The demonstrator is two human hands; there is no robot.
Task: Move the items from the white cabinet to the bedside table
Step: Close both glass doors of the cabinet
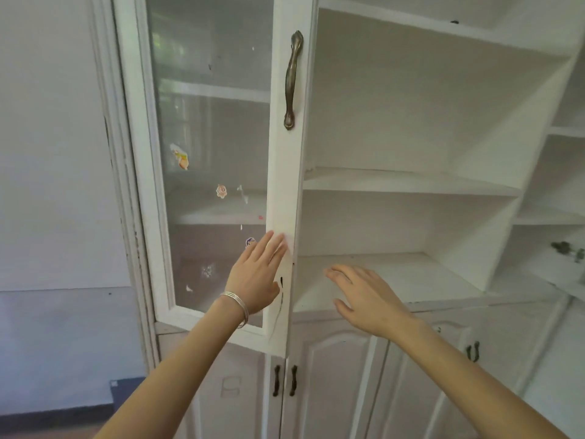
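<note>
Left hand (257, 275) lies flat on the glass door (282, 198), right hand (364, 296) hovers at the white cabinet (411, 182); both grips slack, empty. Steady the door, then reach for the small items (566, 249) at 3 o'clock.

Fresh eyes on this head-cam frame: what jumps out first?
The glass cabinet door stands open at centre left, with an aged brass handle on its white frame and small stickers on the pane. The left hand, with silver bangles at its wrist, lies flat against the door's frame. The right hand reaches open-fingered over the lowest open shelf.
</note>
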